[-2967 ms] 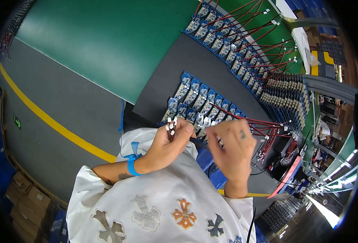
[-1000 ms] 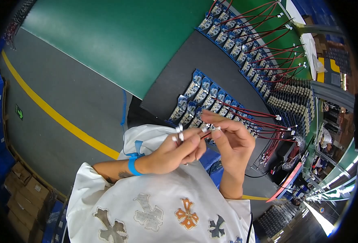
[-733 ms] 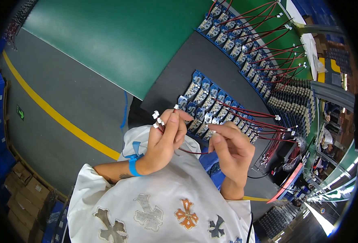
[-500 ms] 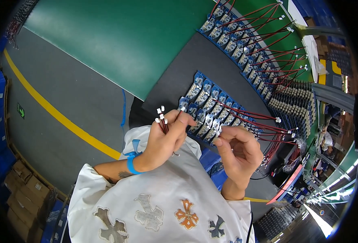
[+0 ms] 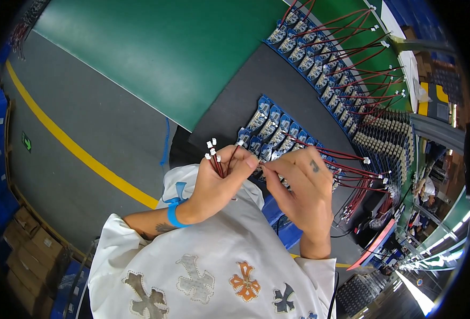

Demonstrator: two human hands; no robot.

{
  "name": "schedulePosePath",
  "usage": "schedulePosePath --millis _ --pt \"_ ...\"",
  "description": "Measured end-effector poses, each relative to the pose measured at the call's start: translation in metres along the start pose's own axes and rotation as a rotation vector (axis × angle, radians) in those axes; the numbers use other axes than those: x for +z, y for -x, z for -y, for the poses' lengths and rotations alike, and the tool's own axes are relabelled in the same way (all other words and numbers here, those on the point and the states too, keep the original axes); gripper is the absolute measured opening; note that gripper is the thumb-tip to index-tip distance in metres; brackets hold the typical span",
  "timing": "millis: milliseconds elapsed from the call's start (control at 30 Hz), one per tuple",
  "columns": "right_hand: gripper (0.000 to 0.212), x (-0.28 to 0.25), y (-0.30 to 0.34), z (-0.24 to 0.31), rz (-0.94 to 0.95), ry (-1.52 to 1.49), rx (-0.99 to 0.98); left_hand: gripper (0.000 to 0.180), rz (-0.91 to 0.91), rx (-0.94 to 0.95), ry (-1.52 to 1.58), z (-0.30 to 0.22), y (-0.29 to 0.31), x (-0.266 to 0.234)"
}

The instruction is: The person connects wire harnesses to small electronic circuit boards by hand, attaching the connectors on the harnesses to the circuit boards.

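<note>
The grip of the left hand point(image 5: 220, 186) is closed around thin dark-red wires point(image 5: 219, 168) tipped with white plastic connectors point(image 5: 213, 152). The right hand point(image 5: 301, 194) has its fingertips just beside the left's; whether they clasp anything, I cannot tell. Beyond, blue circuit boards point(image 5: 270, 125) lie on a black mat point(image 5: 235, 103) on the green table point(image 5: 155, 48).

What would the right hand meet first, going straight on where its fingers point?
Most likely the left hand, which holds white-tipped cables; its thumb tip lies just ahead of the right hand. Whether they touch is unclear.
</note>
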State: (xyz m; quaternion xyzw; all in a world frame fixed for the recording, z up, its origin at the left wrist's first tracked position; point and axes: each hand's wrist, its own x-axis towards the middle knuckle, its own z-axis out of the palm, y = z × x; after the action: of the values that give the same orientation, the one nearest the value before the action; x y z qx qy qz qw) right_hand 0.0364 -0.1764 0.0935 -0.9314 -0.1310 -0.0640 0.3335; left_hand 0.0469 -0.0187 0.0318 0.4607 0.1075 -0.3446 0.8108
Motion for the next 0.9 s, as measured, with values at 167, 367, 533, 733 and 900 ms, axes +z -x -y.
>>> schedulePosePath --millis 167,367,533,733,900 --pt "0.013 -0.001 -0.030 -0.021 0.101 0.439 -0.047 0.018 -0.010 -0.028 -0.017 0.002 -0.001 0.000" --pt "0.007 0.006 -0.039 -0.035 0.243 0.565 -0.027 0.019 0.024 -0.047 0.032 0.004 0.001 -0.004" --pt "0.005 0.006 -0.041 -0.033 0.281 0.580 -0.024 0.017 0.033 -0.053 0.051 0.005 0.001 -0.007" --pt "0.006 0.005 -0.046 -0.029 0.316 0.638 -0.059 0.017 0.026 -0.068 0.054 0.003 0.001 -0.005" --pt "0.004 0.006 -0.051 -0.033 0.319 0.663 -0.195 0.018 0.024 -0.016 0.032 0.009 -0.002 -0.004"
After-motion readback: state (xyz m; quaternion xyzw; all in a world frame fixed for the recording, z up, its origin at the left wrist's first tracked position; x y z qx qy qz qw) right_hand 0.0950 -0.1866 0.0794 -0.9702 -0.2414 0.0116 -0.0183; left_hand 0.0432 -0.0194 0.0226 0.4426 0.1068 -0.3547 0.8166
